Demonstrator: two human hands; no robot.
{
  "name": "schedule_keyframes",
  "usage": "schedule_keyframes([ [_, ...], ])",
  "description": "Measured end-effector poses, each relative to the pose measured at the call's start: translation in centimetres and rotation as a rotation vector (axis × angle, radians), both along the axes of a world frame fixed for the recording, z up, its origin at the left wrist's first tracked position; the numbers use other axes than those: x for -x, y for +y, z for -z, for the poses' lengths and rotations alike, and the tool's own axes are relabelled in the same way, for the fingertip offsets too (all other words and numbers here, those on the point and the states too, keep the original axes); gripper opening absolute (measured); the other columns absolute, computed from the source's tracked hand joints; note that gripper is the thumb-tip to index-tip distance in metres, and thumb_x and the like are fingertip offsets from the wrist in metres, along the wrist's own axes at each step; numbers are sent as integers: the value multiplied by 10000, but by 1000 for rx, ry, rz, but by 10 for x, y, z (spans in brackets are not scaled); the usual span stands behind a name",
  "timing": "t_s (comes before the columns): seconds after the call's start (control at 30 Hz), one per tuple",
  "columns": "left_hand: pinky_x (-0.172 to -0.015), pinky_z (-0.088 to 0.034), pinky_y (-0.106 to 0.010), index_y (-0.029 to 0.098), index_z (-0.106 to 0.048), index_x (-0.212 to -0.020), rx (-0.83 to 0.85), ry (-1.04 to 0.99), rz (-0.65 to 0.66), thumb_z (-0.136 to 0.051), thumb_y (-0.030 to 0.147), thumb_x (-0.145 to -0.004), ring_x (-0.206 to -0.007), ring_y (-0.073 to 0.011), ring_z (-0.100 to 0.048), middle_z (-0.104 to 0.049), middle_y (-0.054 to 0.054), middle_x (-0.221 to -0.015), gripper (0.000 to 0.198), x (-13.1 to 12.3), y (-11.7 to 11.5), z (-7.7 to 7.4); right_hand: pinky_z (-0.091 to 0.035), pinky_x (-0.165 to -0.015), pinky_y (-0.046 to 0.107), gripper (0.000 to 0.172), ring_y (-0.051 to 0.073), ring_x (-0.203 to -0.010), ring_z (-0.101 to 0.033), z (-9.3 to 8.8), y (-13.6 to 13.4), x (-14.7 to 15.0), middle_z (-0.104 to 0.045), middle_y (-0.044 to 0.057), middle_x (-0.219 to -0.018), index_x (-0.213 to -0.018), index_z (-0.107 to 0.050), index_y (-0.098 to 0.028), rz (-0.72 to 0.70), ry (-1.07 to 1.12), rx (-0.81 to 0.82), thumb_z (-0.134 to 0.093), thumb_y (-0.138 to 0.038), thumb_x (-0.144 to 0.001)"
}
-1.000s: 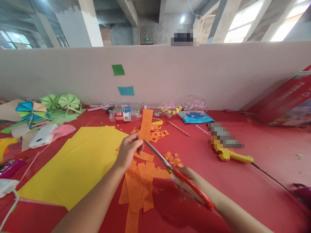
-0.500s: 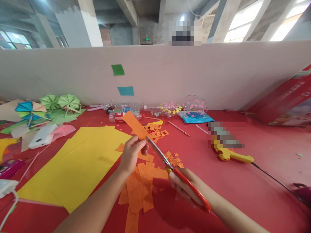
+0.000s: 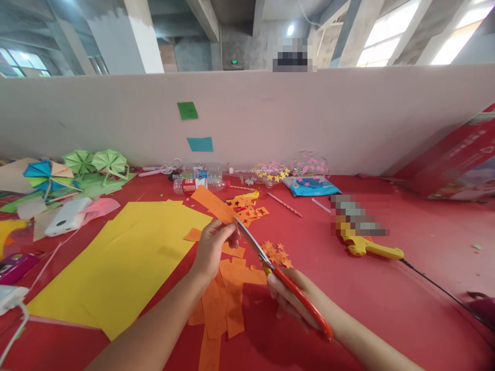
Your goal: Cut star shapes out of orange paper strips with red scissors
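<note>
My left hand (image 3: 213, 246) pinches an orange paper strip (image 3: 212, 203) that slants up and to the left above the red table (image 3: 386, 288). My right hand (image 3: 291, 299) grips red-handled scissors (image 3: 278, 275), whose blades point up-left and meet the strip right at my left fingers. Below both hands lies a pile of cut orange strips (image 3: 224, 299). Small orange paper stars (image 3: 275, 253) sit just right of the blades.
Large yellow sheets (image 3: 119, 257) lie to the left, with folded paper pinwheels (image 3: 77, 170) and a white power bank (image 3: 64, 216) beyond. Bottles (image 3: 193, 184), star-filled bags (image 3: 305, 172) and a yellow glue gun (image 3: 371, 248) with its cord are near the grey partition.
The orange strip has swung from upright to slanting left. My left hand and the scissors have shifted slightly right, the blades staying at the strip.
</note>
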State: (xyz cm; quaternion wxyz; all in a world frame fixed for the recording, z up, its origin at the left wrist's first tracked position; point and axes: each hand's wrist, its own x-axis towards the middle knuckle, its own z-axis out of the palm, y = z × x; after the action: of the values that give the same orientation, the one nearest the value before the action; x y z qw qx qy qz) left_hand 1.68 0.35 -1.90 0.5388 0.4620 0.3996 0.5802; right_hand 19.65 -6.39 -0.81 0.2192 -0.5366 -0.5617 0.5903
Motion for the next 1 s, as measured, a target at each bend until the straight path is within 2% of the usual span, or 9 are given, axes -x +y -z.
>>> schedule_keyframes([
  [0.1, -550, -413, -251, 169, -569, -663, -6, 4, -4, -616, 304, -754, -501, -95, -521, -595, 23, -588, 169, 0, 0, -1, -207, -278, 177, 623, 27, -257, -292, -4, 0, 1, -354, -108, -380, -583, -370, -225, 15, -23, 20, -454, -834, -684],
  [0.3, -547, -408, -246, 166, -567, -658, -10, -3, 0, -615, 290, -760, -503, -91, -523, -601, 20, -592, 167, 1, 0, -1, -185, -265, 172, 622, 26, -253, -254, -4, 0, 2, -325, -111, -351, -559, -335, -231, 13, -18, 4, -465, -826, -687],
  [0.47, -545, -403, -242, 165, -582, -678, -45, 16, 21, -603, 274, -782, -510, -91, -522, -590, 22, -587, 153, 2, 0, -1, -273, -311, 171, 558, 33, -269, -298, -2, 1, 0, -329, -113, -363, -574, -349, -226, -8, 11, -35, -466, -733, -775],
  [0.6, -544, -399, -241, 165, -584, -671, -75, 27, 44, -587, 261, -794, -511, -89, -519, -583, 23, -589, 156, 3, 0, 1, -220, -286, 161, 539, 31, -276, -308, -2, 1, -1, -359, -105, -404, -593, -375, -223, -8, -39, -13, -456, -727, -766],
  [0.77, -542, -398, -240, 165, -583, -676, -85, 33, 49, -575, 251, -804, -504, -90, -516, -578, 27, -582, 155, 3, 0, 1, -221, -272, 158, 541, 37, -289, -312, -3, 2, 0, -365, -102, -412, -595, -375, -226, 3, -56, 6, -446, -739, -748],
  [1.0, -545, -401, -240, 165, -591, -693, -76, 27, 22, -578, 248, -803, -504, -91, -517, -580, 27, -585, 139, 3, 0, 0, -324, -365, 179, 581, 47, -324, -359, -3, 1, -1, -331, -115, -382, -598, -372, -223, -36, -7, -45, -435, -782, -740],
])
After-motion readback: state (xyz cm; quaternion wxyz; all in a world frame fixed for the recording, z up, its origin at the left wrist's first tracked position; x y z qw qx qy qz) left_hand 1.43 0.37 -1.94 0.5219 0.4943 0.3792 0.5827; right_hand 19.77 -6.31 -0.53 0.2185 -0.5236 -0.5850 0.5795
